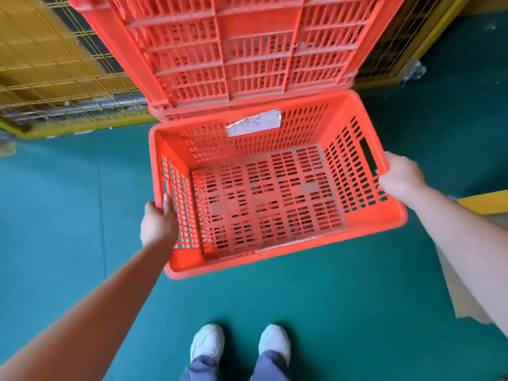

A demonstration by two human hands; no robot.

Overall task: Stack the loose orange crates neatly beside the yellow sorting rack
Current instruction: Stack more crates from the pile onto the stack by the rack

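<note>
My left grip [158, 224] curls over one short rim of the orange crate [275, 264], thumb inside, and my right grip [400, 174] clasps the opposite rim by the handle slot [368, 156], so the crate hangs between them above the green floor [68, 202]. Just beyond both grips a second orange crate [247, 50] stands tilted, underside toward me, with the yellow sorting rack [55, 78] behind it

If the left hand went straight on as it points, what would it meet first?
The left hand grips the crate wall, so that first; beyond it, probably the far crate, depth unclear.
</note>
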